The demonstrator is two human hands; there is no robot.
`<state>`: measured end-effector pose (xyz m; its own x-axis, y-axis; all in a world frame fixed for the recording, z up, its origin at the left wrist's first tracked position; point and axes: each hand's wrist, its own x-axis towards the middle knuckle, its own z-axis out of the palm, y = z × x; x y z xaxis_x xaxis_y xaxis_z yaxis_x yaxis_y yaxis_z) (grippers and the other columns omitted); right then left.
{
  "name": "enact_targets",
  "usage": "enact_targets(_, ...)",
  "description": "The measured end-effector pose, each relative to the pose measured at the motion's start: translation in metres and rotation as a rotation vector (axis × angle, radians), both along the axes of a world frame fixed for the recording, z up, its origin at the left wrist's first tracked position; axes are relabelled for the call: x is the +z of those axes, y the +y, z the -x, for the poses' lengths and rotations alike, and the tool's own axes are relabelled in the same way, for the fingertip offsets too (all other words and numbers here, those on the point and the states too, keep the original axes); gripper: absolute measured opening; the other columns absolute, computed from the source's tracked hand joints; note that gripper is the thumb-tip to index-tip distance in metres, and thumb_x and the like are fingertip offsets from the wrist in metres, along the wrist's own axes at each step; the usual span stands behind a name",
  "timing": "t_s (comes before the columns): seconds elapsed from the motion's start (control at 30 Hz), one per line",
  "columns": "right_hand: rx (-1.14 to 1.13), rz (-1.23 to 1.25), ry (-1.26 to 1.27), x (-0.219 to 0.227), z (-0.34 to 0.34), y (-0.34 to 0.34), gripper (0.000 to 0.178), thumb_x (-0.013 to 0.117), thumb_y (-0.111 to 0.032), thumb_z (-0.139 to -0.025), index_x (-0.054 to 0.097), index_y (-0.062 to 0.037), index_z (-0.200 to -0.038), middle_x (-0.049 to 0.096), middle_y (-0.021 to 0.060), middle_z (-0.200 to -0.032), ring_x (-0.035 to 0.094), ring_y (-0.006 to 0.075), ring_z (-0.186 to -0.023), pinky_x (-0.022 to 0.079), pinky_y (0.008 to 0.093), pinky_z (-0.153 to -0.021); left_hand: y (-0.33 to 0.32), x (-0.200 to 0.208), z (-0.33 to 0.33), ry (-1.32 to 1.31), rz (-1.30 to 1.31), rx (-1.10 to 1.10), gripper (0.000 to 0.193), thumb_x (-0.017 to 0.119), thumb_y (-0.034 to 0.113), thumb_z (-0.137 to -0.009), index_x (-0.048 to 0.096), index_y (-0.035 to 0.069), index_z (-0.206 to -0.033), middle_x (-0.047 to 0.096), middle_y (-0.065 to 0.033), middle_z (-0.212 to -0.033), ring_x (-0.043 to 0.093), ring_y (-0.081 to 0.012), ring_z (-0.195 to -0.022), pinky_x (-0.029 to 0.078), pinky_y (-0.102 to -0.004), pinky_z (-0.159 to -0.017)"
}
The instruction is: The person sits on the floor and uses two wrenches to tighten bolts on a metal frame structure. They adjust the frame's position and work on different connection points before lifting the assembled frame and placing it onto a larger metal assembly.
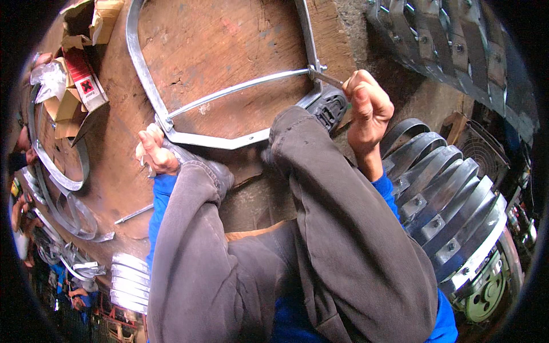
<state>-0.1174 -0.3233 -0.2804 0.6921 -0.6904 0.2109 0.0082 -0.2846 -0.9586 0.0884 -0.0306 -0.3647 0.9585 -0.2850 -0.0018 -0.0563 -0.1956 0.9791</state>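
A grey metal frame (200,138) of bent flat bar lies on the brown wooden surface in front of me, with a thin curved rod (240,87) crossing between its sides. My right hand (369,111) is closed round the end of a flat wrench (327,77), whose other end meets the bolted joint at the rod's right end. Beside the frame's left corner, my left hand (157,151) has its fingers curled. Something pale shows under those fingers, too hidden to name. My right shoe (326,110) is against the frame's right corner.
Torn cardboard boxes (71,108) lie at the far left, near curved metal strips (57,171). A loose metal rod (134,214) lies left of my leg. Stacked curved bands (446,200) stand at my right, with more bolted metal bars (457,48) behind. Other people are at the left edge.
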Motion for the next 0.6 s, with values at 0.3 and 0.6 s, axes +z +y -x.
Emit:
enact_targets(0.3,-0.045,0.074,-0.177,-0.015,0.024,0.026,0.042,0.056,-0.016,-0.092,0.04,0.0011,-0.057,0.036,0.0051,-0.058,0.033,0.0163,-0.052,0.025,0.0314,-0.049,-0.003,-0.007,0.008,-0.103,-0.009,0.002,0.051,0.035,0.037,-0.101,0.028,0.009,-0.059,0.026,0.0019,-0.056,0.027,-0.0109,-0.051,0.019,-0.0295,-0.05)
enact_targets(0.6,-0.098,0.085,-0.209,-0.02,0.025,0.033,0.043,0.055,-0.014,-0.092,0.036,0.0007,-0.056,0.035,0.0044,-0.057,0.033,0.016,-0.051,0.029,0.0309,-0.05,0.012,-0.015,0.009,-0.14,-0.154,-0.047,0.048,0.04,0.034,-0.1,0.034,0.008,-0.06,0.034,0.0006,-0.058,0.034,-0.0111,-0.053,0.022,-0.0288,-0.05)
